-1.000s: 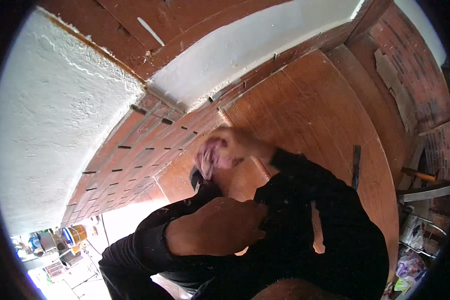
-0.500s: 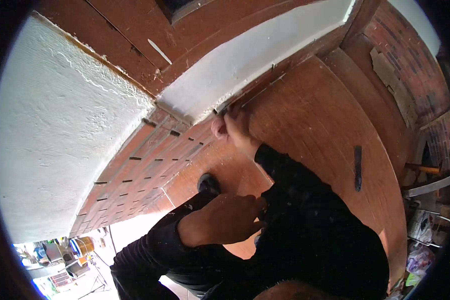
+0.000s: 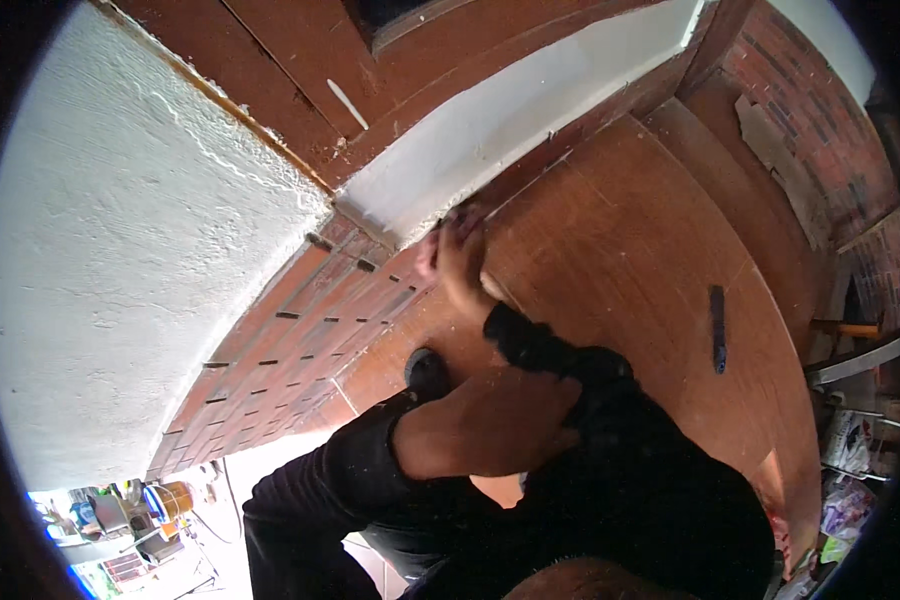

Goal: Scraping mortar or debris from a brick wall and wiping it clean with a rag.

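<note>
My right hand (image 3: pixel 458 262) reaches to the lower edge of a white painted wall panel (image 3: pixel 510 110), above the brick-patterned wall (image 3: pixel 310 330). Its fingers are curled and blurred; whatever they hold is too unclear to name. A small pale rounded end (image 3: pixel 492 286) shows beside the wrist. Nearer my body, my left hand (image 3: pixel 490 420) crosses in front of me, its fingers against the black sleeve (image 3: pixel 600 400) of my right arm. Motion blur and the dark cloth hide how those fingers are set.
A dark flat bar (image 3: pixel 718 330) lies on the reddish-brown floor (image 3: pixel 630 240) to the right. Brown wooden framing (image 3: pixel 260 60) borders the white rough wall (image 3: pixel 120 260). Bags (image 3: pixel 848 505) and a curved metal piece (image 3: pixel 860 362) are at the far right; a bucket (image 3: pixel 173 498) stands lower left.
My left hand has moved right, onto the right sleeve. My right wrist has shifted slightly left and turned. The wall appears a little further right as the view moves.
</note>
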A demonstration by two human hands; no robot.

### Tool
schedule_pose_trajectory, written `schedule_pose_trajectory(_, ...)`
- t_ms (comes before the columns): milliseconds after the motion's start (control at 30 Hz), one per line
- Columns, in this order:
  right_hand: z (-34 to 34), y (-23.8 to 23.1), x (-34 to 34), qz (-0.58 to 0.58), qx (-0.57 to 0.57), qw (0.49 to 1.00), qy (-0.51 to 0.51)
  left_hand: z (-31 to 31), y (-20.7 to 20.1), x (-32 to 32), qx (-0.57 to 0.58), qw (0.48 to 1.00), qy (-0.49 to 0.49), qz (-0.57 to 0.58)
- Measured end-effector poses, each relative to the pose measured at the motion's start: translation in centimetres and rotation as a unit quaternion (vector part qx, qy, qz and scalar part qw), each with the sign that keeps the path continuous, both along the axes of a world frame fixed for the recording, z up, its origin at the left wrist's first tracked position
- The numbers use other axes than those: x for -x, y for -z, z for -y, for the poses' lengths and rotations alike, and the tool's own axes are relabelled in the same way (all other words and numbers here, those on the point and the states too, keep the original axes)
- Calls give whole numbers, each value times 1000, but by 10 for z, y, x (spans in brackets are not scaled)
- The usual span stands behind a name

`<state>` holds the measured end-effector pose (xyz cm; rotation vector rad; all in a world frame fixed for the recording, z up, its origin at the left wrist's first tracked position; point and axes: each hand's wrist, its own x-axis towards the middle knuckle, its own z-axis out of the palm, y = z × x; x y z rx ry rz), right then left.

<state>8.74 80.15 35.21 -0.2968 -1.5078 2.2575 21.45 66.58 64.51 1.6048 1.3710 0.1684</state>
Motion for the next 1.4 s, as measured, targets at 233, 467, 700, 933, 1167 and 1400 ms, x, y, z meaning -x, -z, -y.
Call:
schedule_pose_trajectory(233,-93,0,-18,176,-66,831,524,45,-4,18,12,997,-74,-22)
schedule_pose_trajectory(467,62,-2,2,113,-143,911,370,8,3,5,-57,997,-36,-40)
schedule_pose_trajectory(700,-86,-39,0,113,-51,807,578,54,12,37,-62,987,-108,-106)
schedule_pose_trajectory(933,45,-6,-24,-61,113,964,232,21,4,24,-3,993,-108,-35)
schedule_pose_trajectory(1167,40,21,-37,-89,-3,964,252,8,21,28,-52,992,-80,-78)
schedule_pose_trajectory(1400,-27,-4,-52,-3,165,886,432,27,42,29,-43,992,-89,-72)
